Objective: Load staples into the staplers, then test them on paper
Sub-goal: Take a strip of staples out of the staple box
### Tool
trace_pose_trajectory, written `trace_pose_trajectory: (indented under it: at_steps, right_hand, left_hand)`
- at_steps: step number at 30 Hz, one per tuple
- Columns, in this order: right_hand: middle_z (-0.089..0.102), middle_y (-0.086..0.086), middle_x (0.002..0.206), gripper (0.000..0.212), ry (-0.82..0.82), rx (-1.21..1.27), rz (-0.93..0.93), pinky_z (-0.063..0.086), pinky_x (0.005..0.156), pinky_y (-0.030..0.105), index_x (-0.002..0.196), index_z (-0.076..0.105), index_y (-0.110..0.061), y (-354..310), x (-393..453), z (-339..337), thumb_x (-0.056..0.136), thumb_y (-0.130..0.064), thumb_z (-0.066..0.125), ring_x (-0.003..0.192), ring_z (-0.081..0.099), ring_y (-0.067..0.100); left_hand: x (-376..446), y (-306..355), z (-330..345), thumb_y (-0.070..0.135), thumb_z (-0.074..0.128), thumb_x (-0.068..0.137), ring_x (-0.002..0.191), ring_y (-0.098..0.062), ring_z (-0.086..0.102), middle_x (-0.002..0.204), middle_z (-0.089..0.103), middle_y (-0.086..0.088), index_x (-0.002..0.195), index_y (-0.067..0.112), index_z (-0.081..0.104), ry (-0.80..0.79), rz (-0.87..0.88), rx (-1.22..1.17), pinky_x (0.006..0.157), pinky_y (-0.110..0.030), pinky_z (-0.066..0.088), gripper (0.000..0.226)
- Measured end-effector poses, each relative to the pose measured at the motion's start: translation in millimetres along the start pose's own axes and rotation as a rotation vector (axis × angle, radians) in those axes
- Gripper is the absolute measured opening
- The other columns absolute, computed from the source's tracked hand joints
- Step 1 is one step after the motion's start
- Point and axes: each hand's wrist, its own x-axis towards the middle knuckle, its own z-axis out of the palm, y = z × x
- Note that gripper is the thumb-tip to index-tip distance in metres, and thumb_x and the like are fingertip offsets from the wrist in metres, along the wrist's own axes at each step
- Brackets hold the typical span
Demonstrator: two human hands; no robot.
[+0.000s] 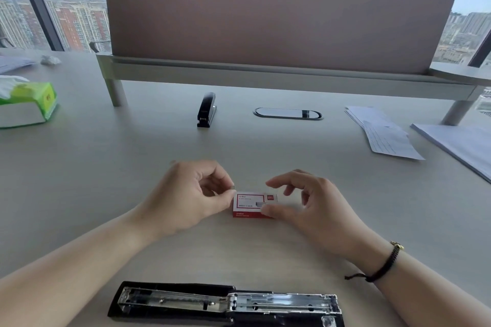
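At table centre, the left hand [198,199] pinched a small red-and-white cardboard staple box [253,205] while the right hand's [308,203] loosely spread fingers steadied it, staples apparently next bound for the opened black-and-chrome stapler [225,304] at six o'clock.

A pale desk [106,167] runs out from under the grip to a brown divider [279,24] on grey legs straight beyond it, an oval cable port [288,113] lies between, and behind all stand dark-framed windows [47,2] showing hazy daylight and apartment towers [77,21].
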Motion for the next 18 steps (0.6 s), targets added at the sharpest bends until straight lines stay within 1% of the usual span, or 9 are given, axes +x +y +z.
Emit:
trace_pose_trajectory:
  at_steps: [1, 3, 4, 6, 9, 11, 14, 18]
  right_hand:
    - [0.063, -0.014, 0.086, 0.030, 0.028, 0.030, -0.007, 0.036, 0.062, 0.013, 0.100, 0.074, -0.036, -1, -1, 0, 0.073, -0.049, 0.078, 0.075, 0.054, -0.008]
    - [0.066, -0.011, 0.086, 0.027, 0.052, 0.108, -0.034, 0.037, 0.061, 0.015, 0.094, 0.076, -0.034, -5, -1, 0, 0.073, -0.052, 0.074, 0.074, 0.055, 0.001]
    - [0.066, -0.010, 0.084, 0.027, 0.044, 0.149, -0.047, 0.037, 0.060, 0.015, 0.091, 0.077, -0.032, -8, -2, 0, 0.073, -0.052, 0.074, 0.070, 0.055, 0.002]
    - [0.066, -0.009, 0.080, 0.022, -0.006, 0.214, -0.063, 0.037, 0.058, 0.015, 0.089, 0.078, -0.030, -12, -3, 1, 0.075, -0.048, 0.076, 0.062, 0.051, 0.001]
    - [0.066, -0.010, 0.077, 0.014, -0.085, 0.277, -0.074, 0.037, 0.057, 0.016, 0.090, 0.079, -0.029, -15, -5, 1, 0.079, -0.037, 0.079, 0.059, 0.048, 0.002]
    - [0.066, -0.009, 0.077, 0.013, -0.115, 0.302, -0.080, 0.036, 0.056, 0.016, 0.091, 0.080, -0.028, -17, -7, 1, 0.080, -0.034, 0.079, 0.059, 0.047, 0.003]
    - [0.064, -0.006, 0.076, 0.012, -0.125, 0.315, -0.089, 0.035, 0.055, 0.015, 0.090, 0.081, -0.027, -20, -8, 2, 0.080, -0.033, 0.079, 0.057, 0.045, 0.003]
    - [0.067, 0.006, 0.080, 0.012, -0.146, 0.319, -0.105, 0.035, 0.054, 0.021, 0.086, 0.080, -0.024, -21, -9, 2, 0.079, -0.033, 0.080, 0.057, 0.042, 0.005]
  left_hand:
    - [-1, 2, -1, 0.005, 0.082, 0.074, 0.059, -0.015, 0.072, 0.067, 0.076, 0.004, 0.071, 0.015, 0.073, 0.008, 0.080, 0.055, 0.058, -0.033, 0.059, 0.014]
    - [-3, 10, -2, 0.009, 0.081, 0.073, 0.058, -0.008, 0.069, 0.066, 0.074, 0.007, 0.073, 0.015, 0.074, 0.007, 0.290, 0.181, 0.058, -0.027, 0.056, 0.009]
    - [-5, 13, -1, 0.010, 0.080, 0.073, 0.059, -0.006, 0.067, 0.068, 0.073, 0.008, 0.074, 0.014, 0.074, -0.008, 0.377, 0.224, 0.059, -0.025, 0.055, 0.008]
    - [-7, 18, -2, 0.007, 0.081, 0.075, 0.063, -0.007, 0.065, 0.073, 0.072, 0.005, 0.077, 0.012, 0.074, -0.043, 0.482, 0.258, 0.061, -0.026, 0.053, 0.009]
    - [-7, 23, -3, 0.002, 0.079, 0.079, 0.068, -0.012, 0.066, 0.078, 0.072, -0.001, 0.080, 0.005, 0.075, -0.063, 0.591, 0.261, 0.063, -0.029, 0.053, 0.006]
    - [-8, 24, -4, 0.005, 0.077, 0.082, 0.071, -0.016, 0.068, 0.081, 0.072, -0.003, 0.081, 0.004, 0.076, -0.072, 0.643, 0.277, 0.062, -0.032, 0.054, 0.002]
    - [-9, 26, -7, 0.011, 0.073, 0.088, 0.072, -0.018, 0.067, 0.083, 0.070, -0.002, 0.083, 0.006, 0.077, -0.090, 0.694, 0.335, 0.059, -0.035, 0.053, 0.008]
    - [-10, 27, -7, 0.011, 0.072, 0.089, 0.073, -0.021, 0.065, 0.083, 0.070, -0.003, 0.084, 0.005, 0.077, -0.110, 0.742, 0.391, 0.060, -0.037, 0.052, 0.009]
